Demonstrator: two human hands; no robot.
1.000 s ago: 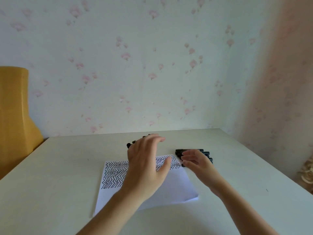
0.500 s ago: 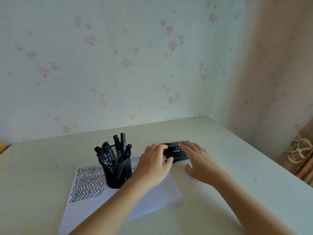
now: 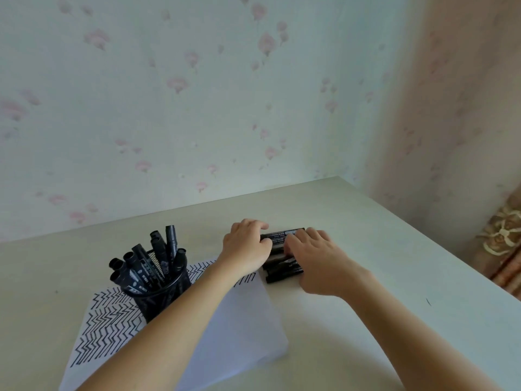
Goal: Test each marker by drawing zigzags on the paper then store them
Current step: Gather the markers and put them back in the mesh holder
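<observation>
A: Status on the marker job?

B: Approx. halfway, by my read. The mesh holder point(image 3: 162, 294) stood on the left part of the paper point(image 3: 239, 328) w/ a bunch of black markers point(image 3: 152, 263) upright in it, caps up, so those looked tested and stored. Couldn't count them exactly, several overlapped.

A: And the paper?

B: Zigzag rows covered its far-left portion, some hidden behind the holder and the left forearm. Near-right portion was blank, so room was left for more tests.

A: What remained?

B: A stack of loose markers point(image 3: 282, 268) lay flat on the table point(image 3: 394, 263), just right of the paper's far corner, side by side and running left-right. Those I'd judge untested, though nothing in view proved it.

A: Hands?

B: Both on that stack. Left hand point(image 3: 245, 246) sat at its left end, fingers point(image 3: 255, 224) curled over the far marker. Right hand point(image 3: 315, 261) lay across the right end, fingers spread narrow and pressing down on the tops. Neither had one lifted; looked more like squaring up the pile or picking the next one. Whether any single marker was pinched, can't tell, the hands hid the contact.

A: So next step?

B: Prob. pull one, uncap, draw, then drop it in the holder. Repeat for the rest.
</observation>
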